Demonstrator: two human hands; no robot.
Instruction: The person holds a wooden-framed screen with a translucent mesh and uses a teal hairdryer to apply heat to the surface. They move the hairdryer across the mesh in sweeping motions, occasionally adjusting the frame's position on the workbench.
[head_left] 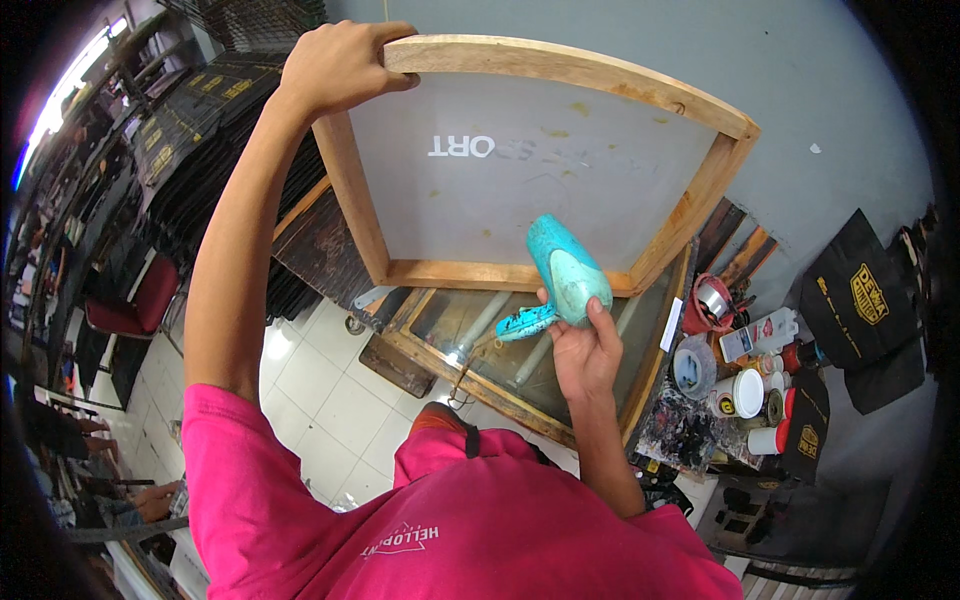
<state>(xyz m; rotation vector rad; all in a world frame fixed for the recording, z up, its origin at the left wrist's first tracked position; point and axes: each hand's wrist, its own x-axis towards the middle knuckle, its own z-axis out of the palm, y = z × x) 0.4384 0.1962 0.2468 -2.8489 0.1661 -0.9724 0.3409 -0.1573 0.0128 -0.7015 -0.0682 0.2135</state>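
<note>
Upright on a glass-topped wooden table (535, 420) stands a wooden screen-printing frame (570, 62) with pale mesh. White lettering and yellowish smudges mark the mesh. My left hand (340, 68) is closed over the frame's top left corner, fingers around the wood. In front of the frame's lower part, my right hand (588, 345) grips a turquoise hair dryer (560, 250) by its rounded rear end. The dryer's barrel points up toward the mesh, and its stained handle (525, 322) sticks out to the left.
Right of the table, a paint-stained surface (690, 420) carries several jars, a clear tub (694, 366) and a red container (706, 305). Black printed bags (850, 300) hang at the right. Stacked black sheets (200, 150) and a red chair (133, 298) are at the left.
</note>
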